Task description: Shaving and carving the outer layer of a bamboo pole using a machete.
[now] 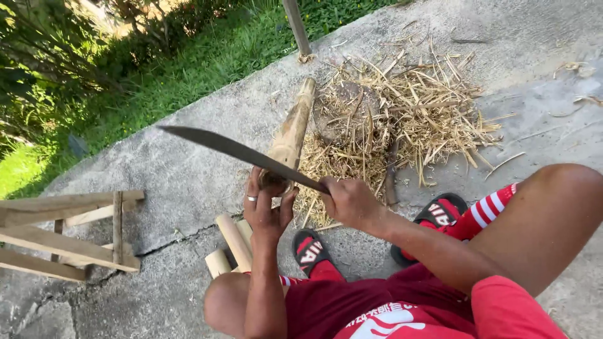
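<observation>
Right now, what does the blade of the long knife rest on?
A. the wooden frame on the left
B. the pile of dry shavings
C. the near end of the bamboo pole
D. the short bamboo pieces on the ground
C: the long knife, gripped by the right hand, lies across the near end of the bamboo pole, which the left hand cups from below.

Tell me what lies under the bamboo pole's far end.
The bamboo pole slants away from the left hand onto a round wooden block buried in straw-like shavings. Concrete ground shows beside it. Exactly where the tip rests is hidden by shavings.
</observation>
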